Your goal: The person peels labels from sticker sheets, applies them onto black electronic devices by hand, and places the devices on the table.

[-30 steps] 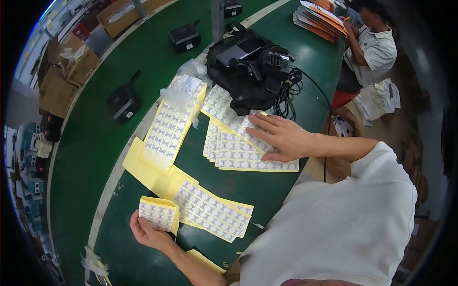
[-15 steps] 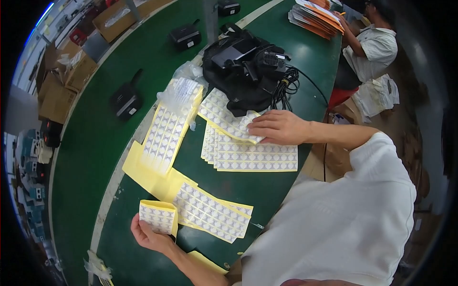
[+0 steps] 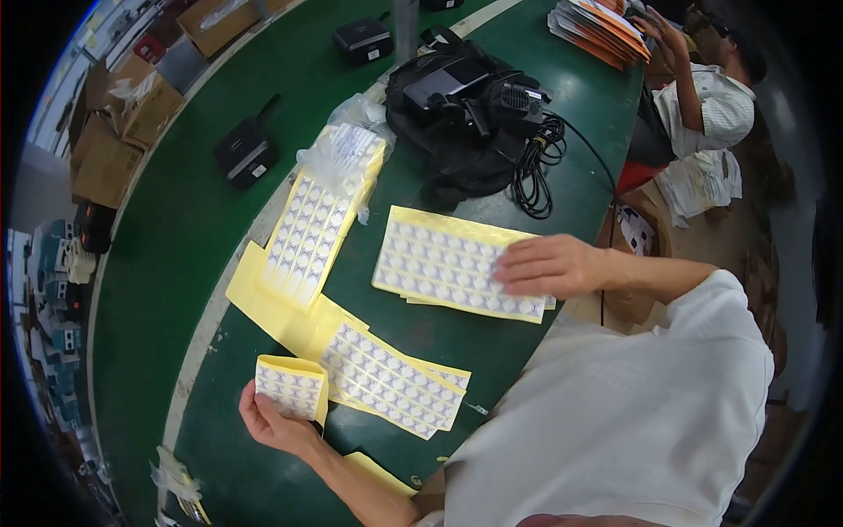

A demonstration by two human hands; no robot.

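My left hand (image 3: 279, 426) is closed around a folded stack of label sheets (image 3: 290, 386), white stickers on yellow backing. Near it, more label sheets (image 3: 391, 382) lie fanned on the green table. Fingers stretched out, my right hand (image 3: 553, 266) rests flat on the right part of a sticker sheet (image 3: 439, 255), which lies on other sheets whose edges just show beneath. The right fingers are slightly blurred. A long pile of label sheets (image 3: 307, 233) lies further left, partly covered by a clear plastic bag (image 3: 338, 162) at its far end.
A black bag (image 3: 448, 162) with devices and coiled cable (image 3: 536, 180) sits beyond the sheets. Black boxes with antennas (image 3: 246, 154) stand on the green belt. Orange and white envelopes (image 3: 597, 35) are stacked at the far end, beside another person (image 3: 702, 105). Cardboard boxes (image 3: 105, 180) stand at left.
The sheet under my right hand, earlier lifted and bent, now lies flat over the stack. My right hand has moved right and its fingers have straightened. My left hand keeps its hold.
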